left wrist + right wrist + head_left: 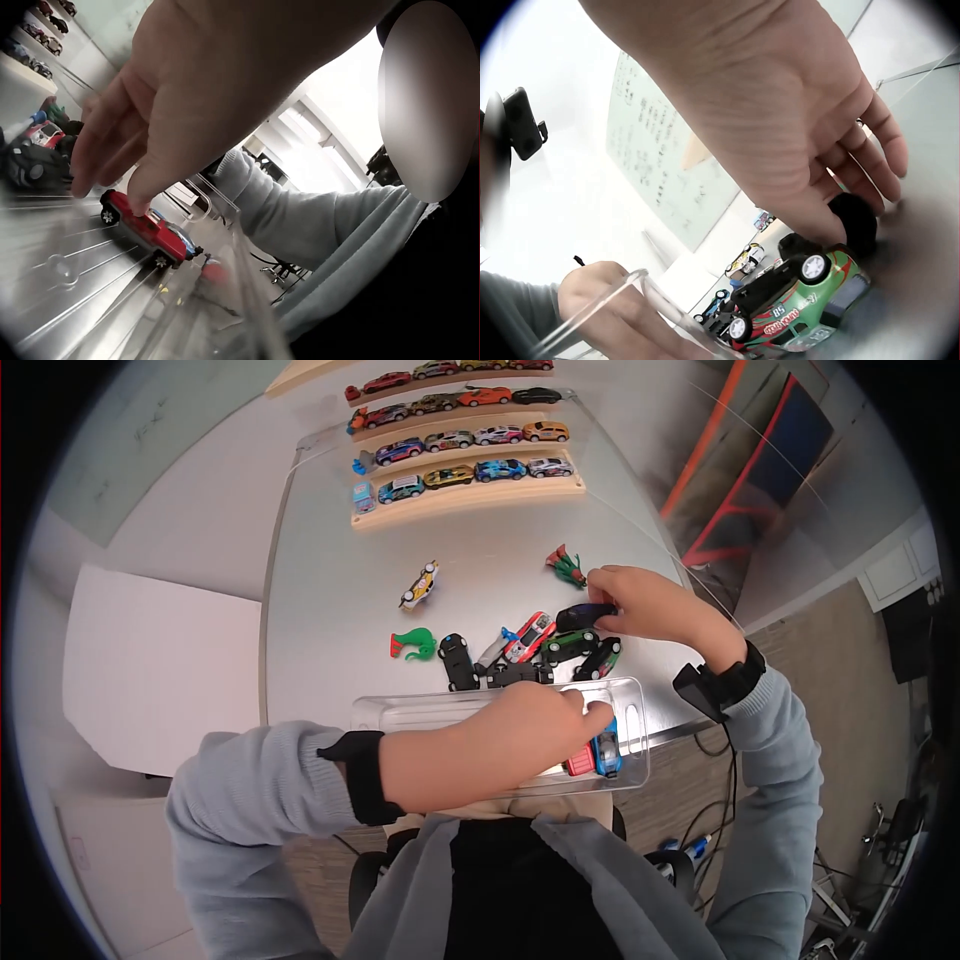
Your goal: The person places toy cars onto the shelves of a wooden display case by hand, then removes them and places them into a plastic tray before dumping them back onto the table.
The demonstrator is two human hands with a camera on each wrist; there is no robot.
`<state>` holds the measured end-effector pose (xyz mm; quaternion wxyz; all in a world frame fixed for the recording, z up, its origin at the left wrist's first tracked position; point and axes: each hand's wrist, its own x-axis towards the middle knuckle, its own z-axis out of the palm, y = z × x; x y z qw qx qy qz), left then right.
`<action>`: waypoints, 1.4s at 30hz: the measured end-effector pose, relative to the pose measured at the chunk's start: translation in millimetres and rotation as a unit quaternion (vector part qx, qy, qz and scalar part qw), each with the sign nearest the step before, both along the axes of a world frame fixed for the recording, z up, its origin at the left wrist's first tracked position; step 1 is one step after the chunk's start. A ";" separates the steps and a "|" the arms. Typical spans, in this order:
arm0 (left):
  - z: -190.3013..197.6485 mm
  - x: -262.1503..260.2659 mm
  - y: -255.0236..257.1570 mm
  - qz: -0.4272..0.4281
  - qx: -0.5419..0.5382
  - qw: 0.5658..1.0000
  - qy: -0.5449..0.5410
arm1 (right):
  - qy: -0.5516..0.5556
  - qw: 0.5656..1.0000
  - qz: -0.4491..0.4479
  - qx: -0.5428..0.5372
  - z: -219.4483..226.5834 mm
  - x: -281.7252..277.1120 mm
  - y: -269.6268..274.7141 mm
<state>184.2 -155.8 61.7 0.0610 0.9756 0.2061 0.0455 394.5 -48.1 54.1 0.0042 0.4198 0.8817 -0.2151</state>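
Note:
My right hand (645,600) pinches a black toy car (578,618) at the right end of a loose pile on the table. Beside it lies a green toy car (810,307), tipped on its side in the right wrist view. The left hand (515,730) reaches over a clear plastic tray (375,712), its fingers loosely extended. In the left wrist view its thumb tip is right at the top of a red toy car (154,236). A blue toy car (608,750) sits alongside the red one in the tray's right end.
Behind the tray lie a red-and-white car (530,637), an overturned black car (458,662) and a green curled piece (413,644). Farther back are a yellow-and-white car (419,586) and a green-and-red figure (567,566). A tiered wooden rack (470,500) holds rows of toy cars.

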 end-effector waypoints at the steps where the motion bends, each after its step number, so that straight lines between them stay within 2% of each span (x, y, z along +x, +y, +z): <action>1: 3.7 -2.9 0.9 0.006 -0.031 0.999 0.004 | 0.021 1.000 0.002 0.011 -4.0 2.9 0.7; 3: 6.4 -7.8 2.4 0.009 -0.064 0.998 0.010 | 0.027 0.999 -0.020 0.013 -4.4 5.4 0.2; 5: 3.8 -12.5 3.5 -0.039 -0.137 0.986 0.086 | 0.031 0.999 -0.037 0.016 -1.0 7.2 -1.3; 6: 0.8 -14.4 2.3 -0.039 -0.137 0.986 0.086 | 0.045 0.997 -0.052 0.035 4.0 8.8 -2.9; 8: -8.0 -18.2 -1.6 -0.065 -0.124 0.990 0.012 | 0.058 0.995 -0.066 0.054 19.9 8.5 -8.4; 10: -13.7 -25.7 -0.4 -0.086 -0.111 0.990 0.007 | 0.074 0.990 -0.110 0.042 43.5 5.0 -19.1; 12: -8.2 -33.2 1.4 -0.110 -0.099 0.989 0.000 | 0.083 0.989 -0.112 0.047 60.0 4.2 -32.9; 14: 15.3 -42.7 2.0 -0.062 -0.169 0.978 0.100 | 0.176 0.980 -0.070 0.054 73.9 -0.7 -52.5; 15: 32.1 -49.2 3.1 -0.065 -0.170 0.978 0.099 | 0.183 0.981 -0.036 0.060 78.0 -3.5 -62.8; 17: 67.0 -64.8 7.7 0.003 -0.232 0.972 0.044 | 0.196 0.978 0.053 0.048 81.1 -10.4 -83.0; 18: 77.4 -72.9 10.8 0.002 -0.232 0.972 0.044 | 0.202 0.973 0.107 0.031 80.8 -14.6 -92.1; 19: 85.9 -81.3 14.0 0.055 -0.225 0.973 0.013 | 0.184 0.972 0.143 0.007 78.5 -19.6 -101.3; 20: 90.1 -88.9 17.9 0.109 -0.217 0.970 -0.018 | 0.113 0.978 0.170 -0.032 82.6 -25.4 -108.3; 21: 89.4 -95.2 22.7 0.111 -0.217 0.970 -0.018 | 0.104 0.977 0.181 -0.045 78.1 -31.2 -114.8; 23: 80.5 -106.7 32.5 0.187 -0.114 0.976 -0.016 | 0.093 0.974 0.197 -0.058 63.7 -39.6 -120.3; 26: 55.4 -120.9 43.0 0.160 -0.115 0.980 -0.020 | 0.090 0.977 0.188 -0.046 48.1 -48.5 -119.5; 28: 35.0 -129.9 46.0 0.154 -0.134 0.978 -0.033 | 0.041 0.983 0.099 -0.151 45.5 -51.1 -116.7; 29: 26.3 -133.2 47.0 0.145 -0.155 0.976 -0.045 | 0.038 0.983 0.100 -0.151 47.9 -51.8 -115.1; 31: 14.9 -137.6 48.6 0.162 -0.151 0.974 -0.039 | 0.042 0.972 0.068 -0.221 54.7 -52.2 -111.1; 35: -5.3 -144.2 54.6 0.166 -0.118 0.978 -0.054 | 0.056 0.973 0.058 -0.216 57.3 -54.1 -108.5; 37: -13.0 -144.4 57.6 0.156 -0.100 0.981 -0.058 | 0.070 0.977 -0.012 -0.201 58.9 -57.5 -111.0; 41: -13.2 -136.8 65.5 0.125 -0.053 0.988 -0.080 | 0.080 0.985 -0.002 -0.154 40.1 -56.9 -113.8; 42: -10.3 -133.1 68.0 0.126 -0.053 0.987 -0.081 | -0.001 0.996 0.041 -0.082 34.7 -55.7 -114.9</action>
